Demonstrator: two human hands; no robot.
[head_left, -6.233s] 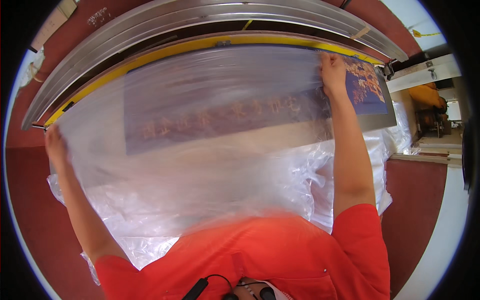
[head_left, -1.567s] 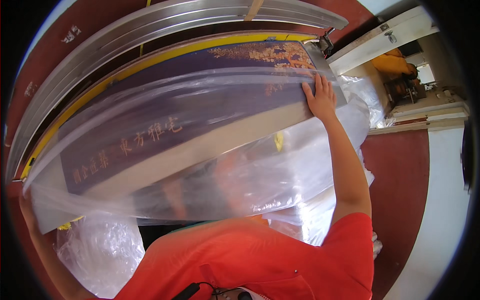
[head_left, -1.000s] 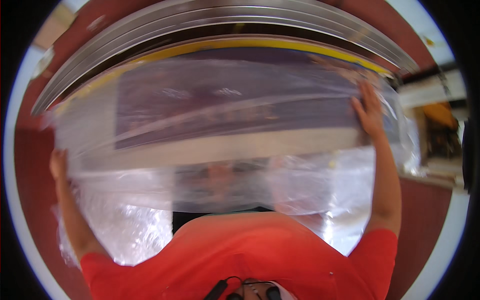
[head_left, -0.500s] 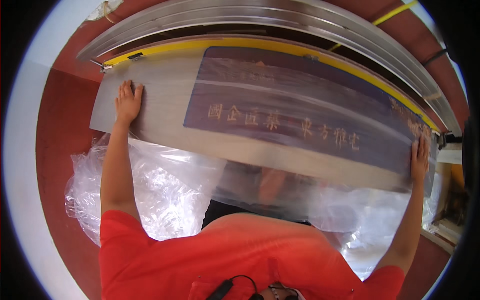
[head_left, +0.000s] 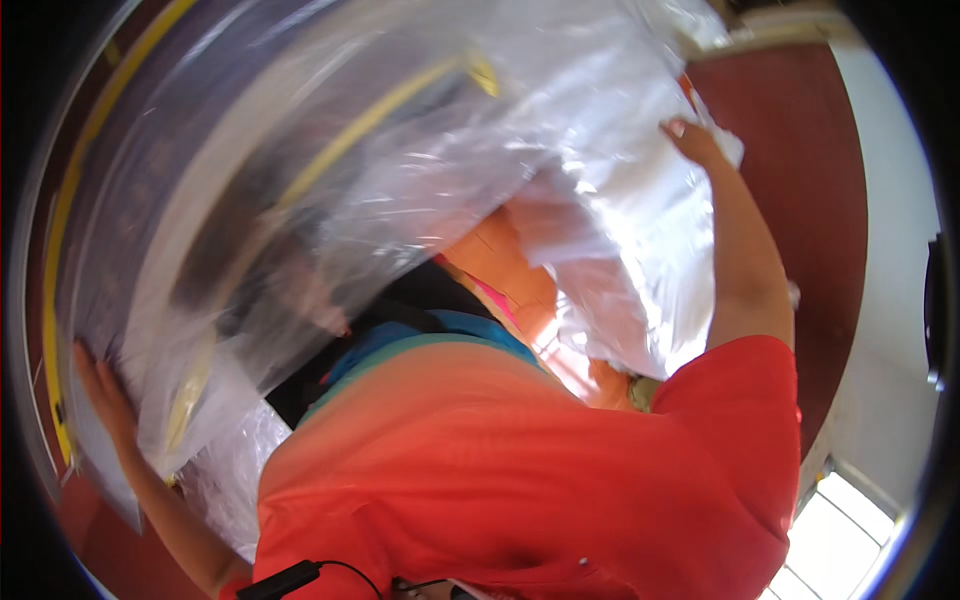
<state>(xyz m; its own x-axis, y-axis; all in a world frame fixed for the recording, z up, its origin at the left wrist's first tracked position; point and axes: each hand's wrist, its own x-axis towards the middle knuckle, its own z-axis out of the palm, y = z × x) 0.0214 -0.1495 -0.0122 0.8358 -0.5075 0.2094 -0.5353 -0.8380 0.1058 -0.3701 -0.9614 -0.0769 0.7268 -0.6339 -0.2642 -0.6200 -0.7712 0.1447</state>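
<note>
A long grey panel with a dark purple-brown face runs along the left side, blurred by motion. Clear plastic film stretches from it across the middle and up to the right, creased and shiny. My left hand lies with fingers stretched out on the near end of the panel. Out at the upper right, my right hand has its fingers curled in at the film, pinching its edge. Its fingertips are partly hidden.
A yellow strip edges the panel at the far left. Another yellow strip shows blurred at the film. Loose film hangs by my left forearm. A red-and-white wall rises on the right, with a bright window below.
My view has swung to the right. My right hand has left the panel and now pinches the plastic film; the film is drawn out across the middle. My left hand remains on the panel.
</note>
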